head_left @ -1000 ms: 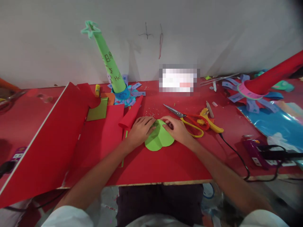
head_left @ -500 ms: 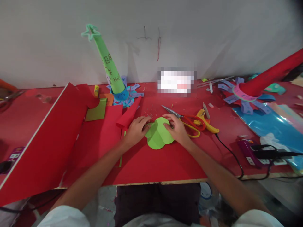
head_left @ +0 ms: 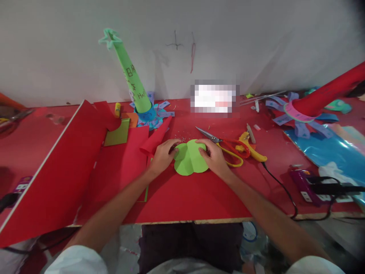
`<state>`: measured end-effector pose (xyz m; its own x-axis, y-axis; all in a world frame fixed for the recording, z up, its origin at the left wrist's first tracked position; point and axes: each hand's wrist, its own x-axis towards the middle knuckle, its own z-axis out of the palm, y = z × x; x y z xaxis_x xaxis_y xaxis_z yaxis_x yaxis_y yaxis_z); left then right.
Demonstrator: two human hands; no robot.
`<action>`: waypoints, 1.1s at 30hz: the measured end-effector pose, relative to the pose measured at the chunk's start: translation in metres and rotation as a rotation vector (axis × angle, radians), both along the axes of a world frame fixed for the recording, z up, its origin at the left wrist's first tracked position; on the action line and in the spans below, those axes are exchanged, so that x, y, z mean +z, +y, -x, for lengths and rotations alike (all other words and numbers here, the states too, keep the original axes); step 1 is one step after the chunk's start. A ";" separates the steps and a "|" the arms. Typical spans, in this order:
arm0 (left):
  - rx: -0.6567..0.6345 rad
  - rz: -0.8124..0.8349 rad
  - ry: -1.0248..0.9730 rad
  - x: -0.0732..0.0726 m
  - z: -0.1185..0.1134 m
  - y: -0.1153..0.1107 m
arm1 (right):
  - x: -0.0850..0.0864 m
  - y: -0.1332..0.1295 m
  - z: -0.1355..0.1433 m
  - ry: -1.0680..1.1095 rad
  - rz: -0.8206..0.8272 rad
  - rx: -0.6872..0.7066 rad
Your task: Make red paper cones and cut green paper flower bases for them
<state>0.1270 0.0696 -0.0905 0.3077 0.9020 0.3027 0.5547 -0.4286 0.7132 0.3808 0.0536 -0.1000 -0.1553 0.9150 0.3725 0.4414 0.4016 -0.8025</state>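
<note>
A light green paper cutout (head_left: 191, 160) with rounded, petal-like lobes and creases lies between my hands over the red table. My left hand (head_left: 164, 155) pinches its left edge between thumb and fingers. At its upper right edge, my right hand (head_left: 213, 154) grips it with the thumb on top and the fingers behind. Just beyond the right hand lie scissors (head_left: 209, 135) with red and yellow handles, blades pointing up and left. A rolled red paper cone (head_left: 156, 139) rests close to the left hand.
A yellow glue gun (head_left: 252, 148) with a black cord lies right of the scissors. Behind stands a green paper cone (head_left: 132, 80) topped by a star. A large red board (head_left: 48, 175) leans at left. A purple power strip (head_left: 306, 186) and blue plastic sheet (head_left: 316, 146) are at right.
The green cutout has turned slightly, its lower lobe moving up and left. Both hands still hold it at its edges, in nearly the same place.
</note>
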 end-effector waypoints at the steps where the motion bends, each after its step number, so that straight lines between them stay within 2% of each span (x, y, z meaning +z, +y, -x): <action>1: -0.009 0.002 0.001 0.000 0.000 0.000 | -0.001 0.001 0.000 -0.001 0.001 -0.001; 8: -0.004 -0.048 0.023 -0.001 -0.001 0.005 | -0.006 0.010 -0.006 -0.003 0.057 0.041; 13: -0.061 -0.004 0.001 -0.002 -0.001 0.007 | -0.007 0.011 -0.004 -0.023 0.079 0.041; 18: -0.014 0.014 -0.011 -0.002 0.002 0.009 | -0.008 0.011 -0.004 -0.004 0.129 0.041; 20: -0.032 0.017 -0.003 -0.002 0.003 0.009 | -0.009 0.012 -0.005 0.011 0.126 0.050; 25: -0.059 -0.077 0.101 -0.002 -0.002 0.001 | -0.012 0.012 -0.006 0.031 0.083 0.051; 27: -0.038 -0.155 0.191 0.003 -0.004 -0.004 | -0.012 0.011 -0.006 0.029 0.062 0.037; 30: 0.015 -0.270 0.391 0.020 0.000 -0.007 | -0.009 0.009 -0.005 -0.011 0.014 0.008; 31: 0.050 -0.302 0.452 0.027 0.005 -0.006 | -0.007 0.008 -0.004 -0.032 -0.011 -0.002; 33: 0.198 -0.341 0.520 0.039 0.017 -0.002 | -0.004 0.006 -0.003 -0.078 -0.063 -0.017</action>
